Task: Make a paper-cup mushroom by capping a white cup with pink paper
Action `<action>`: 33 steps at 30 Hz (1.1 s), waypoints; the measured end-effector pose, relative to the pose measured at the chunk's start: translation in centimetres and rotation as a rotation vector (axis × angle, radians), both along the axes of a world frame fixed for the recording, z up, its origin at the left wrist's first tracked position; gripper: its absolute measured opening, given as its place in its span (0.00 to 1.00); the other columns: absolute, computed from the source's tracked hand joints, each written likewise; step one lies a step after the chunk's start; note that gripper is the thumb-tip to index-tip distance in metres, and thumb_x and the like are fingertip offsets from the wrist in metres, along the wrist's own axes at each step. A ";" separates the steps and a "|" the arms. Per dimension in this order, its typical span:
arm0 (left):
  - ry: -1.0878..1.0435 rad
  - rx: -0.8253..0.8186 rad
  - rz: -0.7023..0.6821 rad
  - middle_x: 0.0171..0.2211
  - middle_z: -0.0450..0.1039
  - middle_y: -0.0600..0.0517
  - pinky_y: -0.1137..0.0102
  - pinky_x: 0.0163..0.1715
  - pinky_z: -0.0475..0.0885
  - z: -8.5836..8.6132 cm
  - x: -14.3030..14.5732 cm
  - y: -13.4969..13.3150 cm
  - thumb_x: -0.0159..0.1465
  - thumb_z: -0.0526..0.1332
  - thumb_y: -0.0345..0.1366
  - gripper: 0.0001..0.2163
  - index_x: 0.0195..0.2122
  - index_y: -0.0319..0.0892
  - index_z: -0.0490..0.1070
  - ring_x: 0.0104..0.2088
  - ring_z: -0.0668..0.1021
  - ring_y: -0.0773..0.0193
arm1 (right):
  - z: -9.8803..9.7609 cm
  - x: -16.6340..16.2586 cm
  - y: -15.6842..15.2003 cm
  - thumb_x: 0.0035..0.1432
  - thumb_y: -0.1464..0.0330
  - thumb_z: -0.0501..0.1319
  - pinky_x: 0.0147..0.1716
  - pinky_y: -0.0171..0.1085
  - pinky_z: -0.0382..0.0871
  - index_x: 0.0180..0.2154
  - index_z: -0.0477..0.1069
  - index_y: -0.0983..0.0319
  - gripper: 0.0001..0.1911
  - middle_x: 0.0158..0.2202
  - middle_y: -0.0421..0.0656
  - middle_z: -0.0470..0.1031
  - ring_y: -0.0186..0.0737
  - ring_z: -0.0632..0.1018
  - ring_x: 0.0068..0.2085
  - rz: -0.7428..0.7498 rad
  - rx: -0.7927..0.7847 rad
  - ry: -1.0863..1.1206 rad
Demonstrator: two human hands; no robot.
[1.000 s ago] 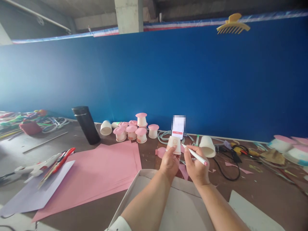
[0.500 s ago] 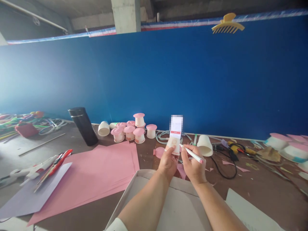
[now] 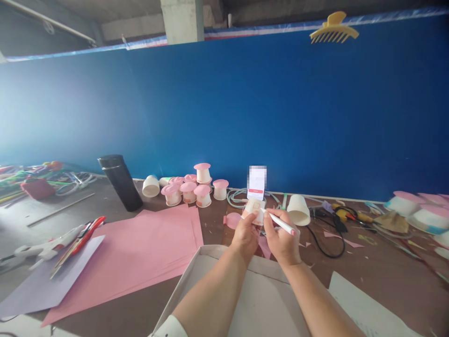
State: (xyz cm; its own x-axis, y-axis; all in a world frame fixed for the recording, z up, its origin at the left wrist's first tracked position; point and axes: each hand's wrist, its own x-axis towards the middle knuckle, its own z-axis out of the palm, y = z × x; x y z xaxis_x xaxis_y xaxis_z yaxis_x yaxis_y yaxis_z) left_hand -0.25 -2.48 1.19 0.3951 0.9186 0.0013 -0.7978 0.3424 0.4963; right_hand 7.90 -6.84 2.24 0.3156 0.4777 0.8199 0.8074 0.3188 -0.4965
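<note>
The step in hand appears to be drawing on a paper cup: its side bears a faint squarish outline, and the tip of a white marker is at that wall, just right of the outline, though whether it touches cannot be told. The cup is in the left hand, above the counter and in front of a lit phone; the thumb presses on its near side, while the fingers behind are mostly hidden. The right hand has a pen grip, pinching the marker between thumb and fingers close to the tip. Any further stroke would call for a steady cup, with the tip meeting the curved wall lightly — the paper could dent under a hard press. The cup seems to be upside down, narrow end up and toward the phone, wider rim down by the left hand, its long axis near upright and tilted a little. The marker slants across, tip up and left toward the cup, pink tail end down and right. Left of the phone stand similar cups with pink caps.
</note>
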 end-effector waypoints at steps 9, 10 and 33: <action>0.018 0.020 0.006 0.45 0.76 0.46 0.68 0.51 0.69 0.0 0.0 0.0 0.53 0.66 0.31 0.19 0.47 0.40 0.73 0.49 0.77 0.57 | 0.0 0.0 0.0 0.60 0.65 0.60 0.34 0.36 0.73 0.37 0.72 0.62 0.07 0.32 0.45 0.78 0.40 0.79 0.33 -0.008 -0.005 -0.001; 0.021 0.022 0.005 0.44 0.76 0.47 0.68 0.51 0.69 0.0 0.1 0.0 0.53 0.66 0.31 0.19 0.47 0.40 0.72 0.49 0.77 0.57 | 0.0 0.0 0.0 0.60 0.65 0.60 0.34 0.35 0.73 0.37 0.72 0.62 0.07 0.32 0.45 0.78 0.40 0.79 0.32 -0.010 -0.005 -0.005; 0.026 -0.043 0.007 0.36 0.77 0.49 0.73 0.44 0.70 0.6 0.0 -0.3 0.53 0.66 0.29 0.14 0.42 0.39 0.73 0.40 0.79 0.63 | 0.3 -0.2 -0.1 0.60 0.63 0.59 0.30 0.34 0.70 0.35 0.72 0.61 0.09 0.31 0.45 0.79 0.40 0.79 0.31 -0.066 -0.040 -0.016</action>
